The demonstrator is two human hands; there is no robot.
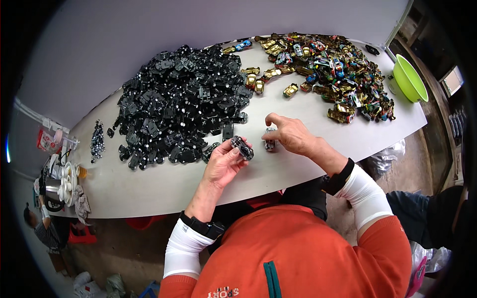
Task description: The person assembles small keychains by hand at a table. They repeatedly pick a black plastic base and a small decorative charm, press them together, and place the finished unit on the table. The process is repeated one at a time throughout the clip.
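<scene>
Between the thumb and fingers of my left hand (pixel 221 166) is a black toy car chassis (pixel 242 148), held just above the table. My right hand (pixel 298 136) is beside it, with its index finger and thumb apart. Under the right thumb a small silver-grey toy car (pixel 270 144) rests on the table, partly covered by the hand; the other right fingers are hidden. A large heap of black car chassis (pixel 184 94) lies beyond my left hand. Farther right spreads a heap of shiny gold and multicoloured toy car bodies (pixel 343 74).
A lime green bowl (pixel 410 79) stands tilted at the table's right end. Small silvery parts (pixel 97 141) form a little pile at the left. White cups (pixel 64 188) crowd the far left edge. Another person (pixel 47 231) is at the far left. The wall borders the table's back.
</scene>
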